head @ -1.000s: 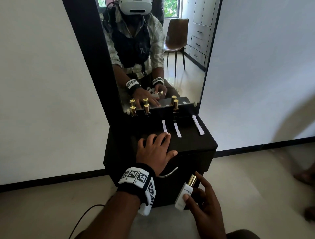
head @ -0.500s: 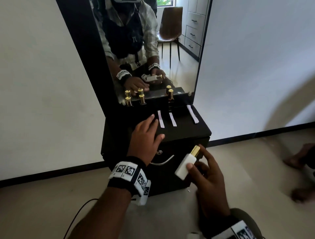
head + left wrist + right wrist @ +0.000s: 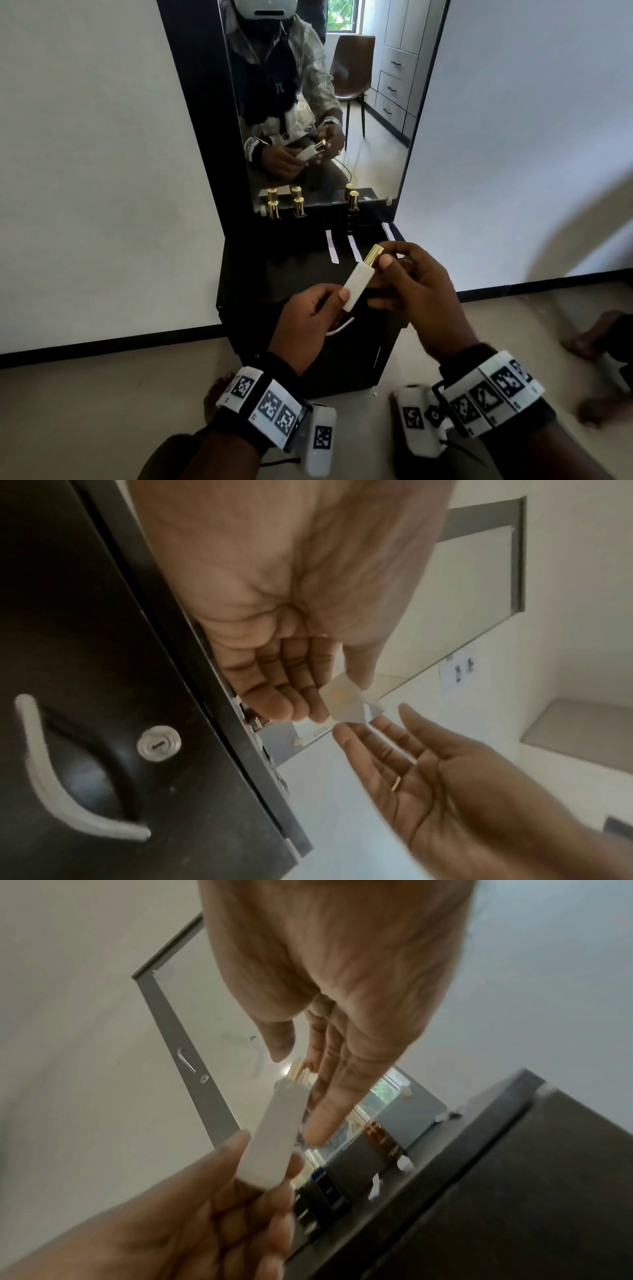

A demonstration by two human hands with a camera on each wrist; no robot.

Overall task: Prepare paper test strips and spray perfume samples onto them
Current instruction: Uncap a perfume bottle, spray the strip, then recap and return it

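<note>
white bottle [image 3: 356, 286] base pinched by left fingers [image 3: 343, 294], gold cap [image 3: 372, 254] by right fingers [image 3: 385, 262]

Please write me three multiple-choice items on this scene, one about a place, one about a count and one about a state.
1. Where do the white paper test strips lie?
A. on top of the black cabinet
B. on the floor
C. on the brown chair

2. How many strips show on the cabinet?
A. one
B. three
C. six

3. How is the white perfume bottle with the gold cap held?
A. standing alone by the mirror
B. by the left hand only
C. between both hands

Answers:
1. A, the head view shows them flat on the cabinet top, in front of the mirror.
2. B, three pale strips lie side by side.
3. C, the left hand grips its base and the right hand pinches near the cap.
</note>
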